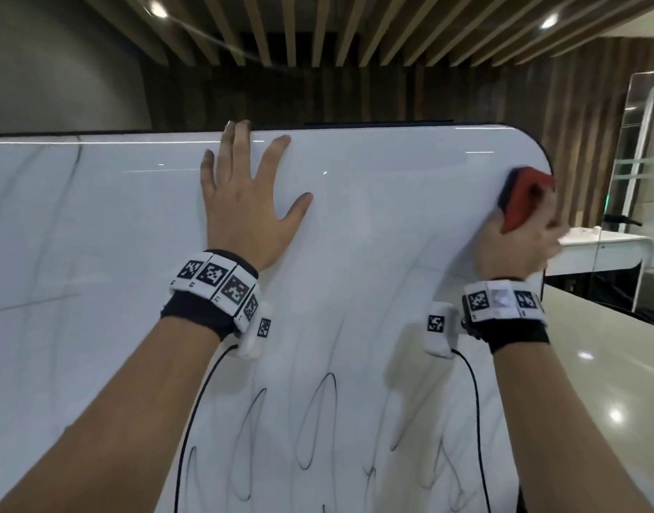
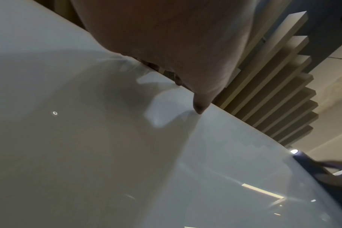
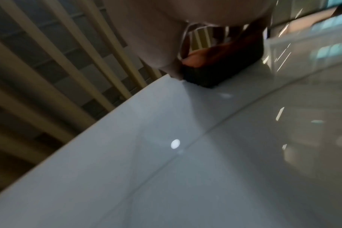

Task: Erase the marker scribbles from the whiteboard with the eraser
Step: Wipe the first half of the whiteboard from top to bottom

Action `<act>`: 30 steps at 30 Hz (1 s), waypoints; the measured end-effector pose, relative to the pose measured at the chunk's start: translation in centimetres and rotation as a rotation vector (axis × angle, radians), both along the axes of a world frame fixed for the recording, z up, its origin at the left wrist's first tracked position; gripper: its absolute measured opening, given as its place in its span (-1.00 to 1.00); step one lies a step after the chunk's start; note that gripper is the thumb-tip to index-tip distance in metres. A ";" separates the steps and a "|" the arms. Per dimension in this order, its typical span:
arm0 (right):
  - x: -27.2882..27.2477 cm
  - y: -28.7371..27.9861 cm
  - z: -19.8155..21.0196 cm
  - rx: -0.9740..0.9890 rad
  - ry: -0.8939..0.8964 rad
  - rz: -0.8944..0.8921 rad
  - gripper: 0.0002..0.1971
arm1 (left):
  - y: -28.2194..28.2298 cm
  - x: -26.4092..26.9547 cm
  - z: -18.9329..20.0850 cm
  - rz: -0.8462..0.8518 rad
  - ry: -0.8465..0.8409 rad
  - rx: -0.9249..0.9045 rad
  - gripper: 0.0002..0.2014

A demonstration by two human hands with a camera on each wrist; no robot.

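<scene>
Slatted ceiling (image 1: 318, 31) behind. Whiteboard (image 1: 373, 216): being braced near its top edge by the flat, spread left hand (image 1: 244, 205). Eraser (image 1: 521, 198): being clasped by the right hand (image 1: 521, 249) at the top right corner; firm, overlapping passes are being advised toward the scribbles (image 1: 318, 420) at the bottom edge.

This is looking like an office or meeting area. A ceiling of wooden slats (image 1: 318, 27) with recessed spotlights (image 1: 548, 21) is running across the top of the frame, dark wood panelling (image 1: 355, 94) is lining the back wall, a large whiteboard (image 1: 373, 216) is filling the centre, and at the right edge a glass partition (image 1: 647, 142) is standing behind a glossy white desk (image 1: 606, 249).
</scene>
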State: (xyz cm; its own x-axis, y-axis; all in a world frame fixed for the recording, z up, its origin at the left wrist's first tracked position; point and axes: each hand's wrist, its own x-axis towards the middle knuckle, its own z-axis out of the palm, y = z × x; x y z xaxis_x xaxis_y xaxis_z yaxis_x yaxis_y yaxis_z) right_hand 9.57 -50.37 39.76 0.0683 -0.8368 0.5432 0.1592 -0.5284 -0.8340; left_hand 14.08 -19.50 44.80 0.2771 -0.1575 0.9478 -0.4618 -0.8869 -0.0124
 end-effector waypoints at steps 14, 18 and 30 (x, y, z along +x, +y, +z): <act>0.0 -1.5 -5.0 0.296 0.097 -0.063 -0.34 | -1.4 -0.2 -0.2 -0.018 0.056 -0.065 -0.18; 0.7 4.0 -2.1 -0.437 0.114 -0.017 -0.39 | -1.7 -0.2 -0.3 -0.025 0.059 -0.086 -0.17; 0.5 2.9 -10.1 0.172 -0.021 -0.008 -0.39 | -0.4 -0.2 -0.6 -0.035 0.051 -0.028 -0.17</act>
